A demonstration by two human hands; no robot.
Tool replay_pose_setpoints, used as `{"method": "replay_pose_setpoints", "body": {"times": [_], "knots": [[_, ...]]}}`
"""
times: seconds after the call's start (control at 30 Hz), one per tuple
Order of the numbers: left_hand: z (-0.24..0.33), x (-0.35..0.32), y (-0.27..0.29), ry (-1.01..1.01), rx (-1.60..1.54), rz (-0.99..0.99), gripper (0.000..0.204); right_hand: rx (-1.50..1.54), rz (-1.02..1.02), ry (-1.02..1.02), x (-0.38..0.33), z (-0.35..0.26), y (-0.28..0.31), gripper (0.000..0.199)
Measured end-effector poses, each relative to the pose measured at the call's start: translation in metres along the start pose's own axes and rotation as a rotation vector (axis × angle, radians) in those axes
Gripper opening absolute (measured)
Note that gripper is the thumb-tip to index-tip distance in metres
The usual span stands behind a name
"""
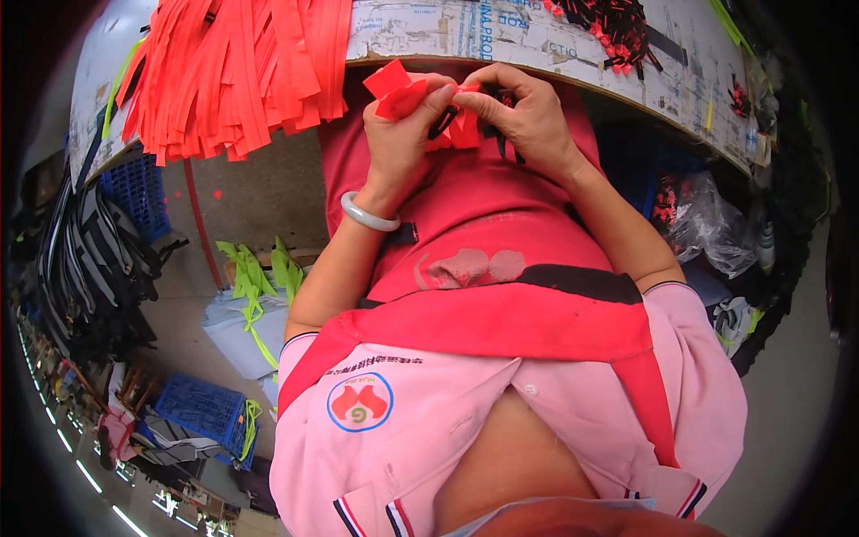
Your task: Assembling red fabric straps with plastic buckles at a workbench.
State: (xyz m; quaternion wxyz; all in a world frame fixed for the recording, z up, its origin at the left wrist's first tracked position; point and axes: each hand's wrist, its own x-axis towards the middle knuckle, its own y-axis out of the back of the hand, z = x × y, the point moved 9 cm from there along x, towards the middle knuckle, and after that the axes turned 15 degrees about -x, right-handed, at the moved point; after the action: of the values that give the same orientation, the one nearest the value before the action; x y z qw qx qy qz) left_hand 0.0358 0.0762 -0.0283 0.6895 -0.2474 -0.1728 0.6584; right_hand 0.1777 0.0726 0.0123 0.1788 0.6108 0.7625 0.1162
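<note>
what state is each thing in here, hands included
bare left hand, closed on bright-red flat fabric
bare right hand, fingers pinched at that fabric
bright-red flat fabric, bent
long flat red fabric strips, piled, ends over the table edge
smooth pale round bangle, around left wrist
clear plastic bag, crumpled
red cloth apron, worn, pale-patched

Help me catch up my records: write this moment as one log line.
left hand: gripping red strip; right hand: pinching red material; worktable: red strip pile, black-and-red pieces
</note>
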Motion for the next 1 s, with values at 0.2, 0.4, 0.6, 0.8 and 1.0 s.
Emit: {"method": "replay_pose_setpoints", "body": {"times": [0.2, 0.4, 0.6, 0.8, 1.0], "knots": [[0.015, -0.002, -0.010, -0.013, 0.064, -0.051, 0.005, -0.298, 0.057, 0.238, -0.002, -0.020, 0.003, 0.016], [0.022, -0.005, -0.021, -0.116, 0.230, -0.139, 0.006, -0.173, -0.244, 0.123, -0.019, 0.021, -0.051, 0.016], [0.017, 0.006, 0.002, 0.090, 0.013, -0.016, 0.008, 0.003, -0.253, 0.023, -0.016, 0.030, -0.055, 0.020], [0.010, 0.006, 0.009, 0.116, -0.053, 0.024, 0.013, -0.053, -0.246, 0.085, -0.015, 0.027, -0.057, 0.024], [0.010, 0.005, 0.009, 0.141, -0.063, -0.020, 0.019, -0.065, -0.264, 0.060, -0.012, 0.034, -0.054, 0.025]]}}
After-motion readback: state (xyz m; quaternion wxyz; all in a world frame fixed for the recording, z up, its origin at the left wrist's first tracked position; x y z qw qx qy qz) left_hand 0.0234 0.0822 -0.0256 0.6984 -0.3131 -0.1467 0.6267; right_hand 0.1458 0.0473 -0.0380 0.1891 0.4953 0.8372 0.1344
